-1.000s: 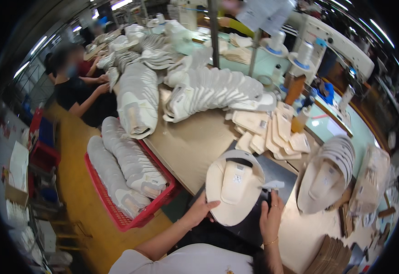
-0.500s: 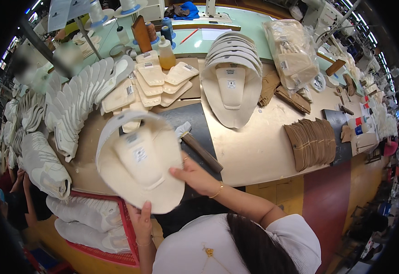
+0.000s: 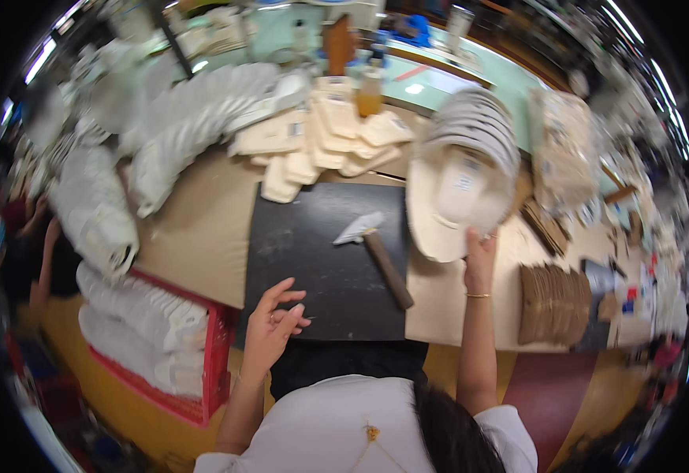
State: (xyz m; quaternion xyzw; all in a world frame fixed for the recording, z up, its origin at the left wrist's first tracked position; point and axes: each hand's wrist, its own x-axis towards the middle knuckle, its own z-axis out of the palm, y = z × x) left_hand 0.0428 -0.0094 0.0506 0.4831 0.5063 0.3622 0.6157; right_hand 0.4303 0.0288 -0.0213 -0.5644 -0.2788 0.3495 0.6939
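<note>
My right hand point(image 3: 480, 262) grips the toe edge of a cream shoe upper point(image 3: 431, 201), its thumb on top. That upper lies at the front of a row of nested uppers point(image 3: 471, 106), its label facing up. Over the near left part of a black mat point(image 3: 305, 229), my left hand point(image 3: 275, 325) is empty, fingers apart and slightly curled. A hammer point(image 3: 388, 268) with a brown handle and a pale, wrapped-looking head rests on the mat between my hands. Cream padded tongue pieces point(image 3: 329, 130) are piled beyond the mat.
White shoe parts point(image 3: 202, 118) fan out at the left, beside a bundled stack point(image 3: 96, 205). A red crate point(image 3: 217, 355) of white parts stands below the table edge. Brown pieces point(image 3: 553, 303) and a plastic-wrapped bundle point(image 3: 563, 146) are at the right. A bottle point(image 3: 370, 91) holds amber liquid.
The shoe upper has moved from in front of me at the left to the stack at the right, carried by my right hand. My left hand has let go of it. The view has shifted.
</note>
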